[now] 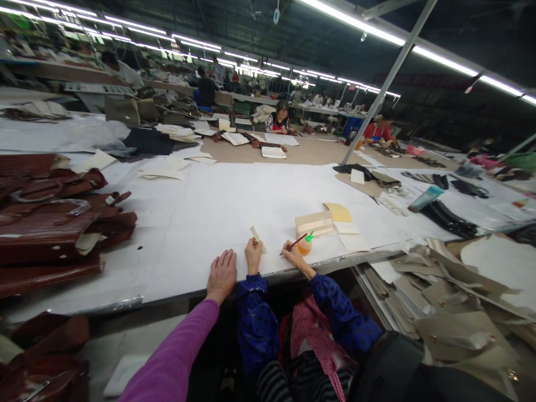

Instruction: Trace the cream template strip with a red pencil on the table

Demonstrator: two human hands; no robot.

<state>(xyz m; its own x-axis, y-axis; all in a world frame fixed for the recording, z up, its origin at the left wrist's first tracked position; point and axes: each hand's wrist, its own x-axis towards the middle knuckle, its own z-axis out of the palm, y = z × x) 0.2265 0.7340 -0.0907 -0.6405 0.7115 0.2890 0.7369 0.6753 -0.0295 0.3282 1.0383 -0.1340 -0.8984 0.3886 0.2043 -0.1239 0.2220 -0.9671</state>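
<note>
My left hand (221, 273), at the end of a purple sleeve (176, 352), lies palm down on the white-covered table (201, 212) near its front edge. Its fingers are flat and it holds nothing. My right hand is not in view. Just right of my hand, a co-worker in blue sleeves holds a narrow beige strip (256, 237) in one hand (253, 255). The other hand (292, 254) grips a dark red pen or thin tool (299, 240), beside an orange bottle (305, 245) with a green top. Beige and yellow pieces (338, 212) lie behind the bottle.
Dark red leather bags (46, 218) are piled at the left. Grey-brown pieces (456, 329) are stacked at the lower right, near the co-worker's dark head (389, 368). A slanted metal pole (389, 78) rises behind the table. Other people sit farther back.
</note>
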